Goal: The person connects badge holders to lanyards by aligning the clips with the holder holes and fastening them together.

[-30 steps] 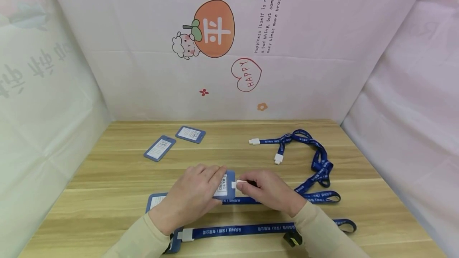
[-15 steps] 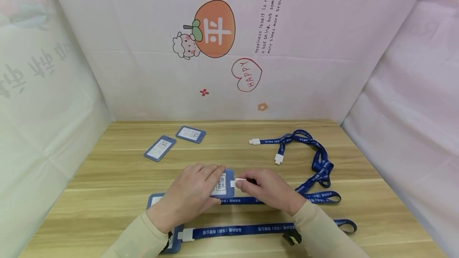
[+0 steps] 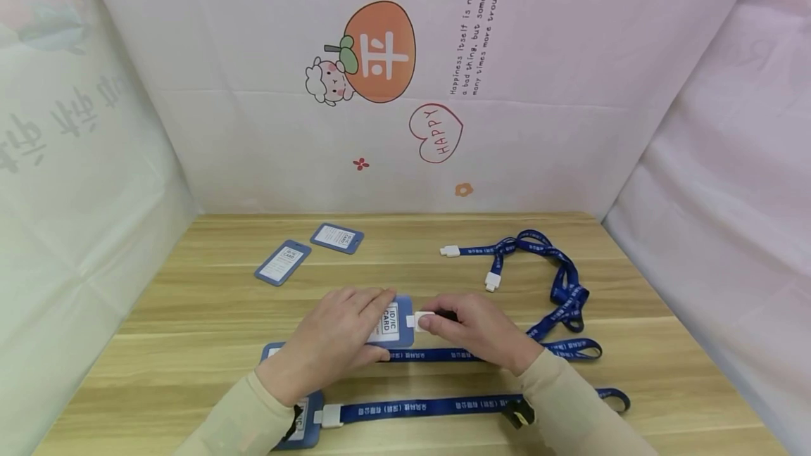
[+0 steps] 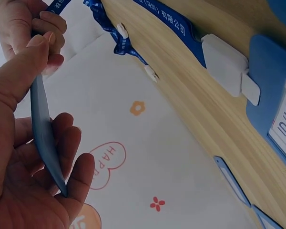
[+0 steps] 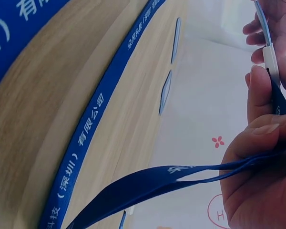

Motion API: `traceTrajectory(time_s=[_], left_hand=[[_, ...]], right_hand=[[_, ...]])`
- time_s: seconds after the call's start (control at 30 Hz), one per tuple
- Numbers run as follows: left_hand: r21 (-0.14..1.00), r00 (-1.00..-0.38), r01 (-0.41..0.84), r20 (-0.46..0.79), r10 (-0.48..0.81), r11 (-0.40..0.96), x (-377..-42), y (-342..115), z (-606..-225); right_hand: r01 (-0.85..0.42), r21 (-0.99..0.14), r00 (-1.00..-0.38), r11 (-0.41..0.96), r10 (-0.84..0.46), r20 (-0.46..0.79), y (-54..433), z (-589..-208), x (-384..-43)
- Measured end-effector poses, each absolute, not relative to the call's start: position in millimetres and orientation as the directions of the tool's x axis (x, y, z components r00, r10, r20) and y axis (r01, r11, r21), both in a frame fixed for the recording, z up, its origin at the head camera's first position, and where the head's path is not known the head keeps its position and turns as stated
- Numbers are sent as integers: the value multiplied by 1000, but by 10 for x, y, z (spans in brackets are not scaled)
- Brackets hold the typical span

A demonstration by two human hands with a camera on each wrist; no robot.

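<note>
My left hand (image 3: 338, 333) grips a blue ID card holder (image 3: 403, 322), thumb on one face and fingers behind the other in the left wrist view. Much of the holder is hidden behind this hand. At the holder's right end, my right hand (image 3: 475, 333) pinches the white clip (image 3: 423, 319) of a blue lanyard between thumb and forefinger. A white tab of the clip meets the holder's slotted end; whether it is fully fastened, I cannot tell. The lanyard's strap (image 5: 138, 188) runs out from under the right hand.
Two more card holders (image 3: 282, 262) lie at the back left. A tangled blue lanyard (image 3: 560, 259) with white clips (image 3: 492, 281) lies at the right. Nearer me, two lanyards (image 3: 437, 406) stretch across the wooden table (image 3: 158, 343), with card holders (image 3: 309, 424) at their left ends.
Both hands have shifted very slightly away from me with the holder. More of the holder's printed face and of the white clip shows now. Things on the table stay put.
</note>
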State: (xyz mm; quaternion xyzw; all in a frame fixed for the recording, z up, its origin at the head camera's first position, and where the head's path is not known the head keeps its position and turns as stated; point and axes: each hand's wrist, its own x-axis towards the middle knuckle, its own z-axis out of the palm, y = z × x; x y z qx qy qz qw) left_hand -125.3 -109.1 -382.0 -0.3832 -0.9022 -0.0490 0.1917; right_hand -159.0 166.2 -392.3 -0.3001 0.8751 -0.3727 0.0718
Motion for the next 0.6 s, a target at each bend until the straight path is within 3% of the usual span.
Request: traceTrajectory(time_s=[0.33,0.6], left_hand=[[12,-686,686,347,640,728,-1298,-1155,-3812],[18,-677,686,382,630,727,-1335,-1246,-3825]], right_hand=[[-464,-711,-811,528,-577,100,1749,-3878,-1645],[-445,-688,-836,574,-542,89,1850,-3847,-1675]])
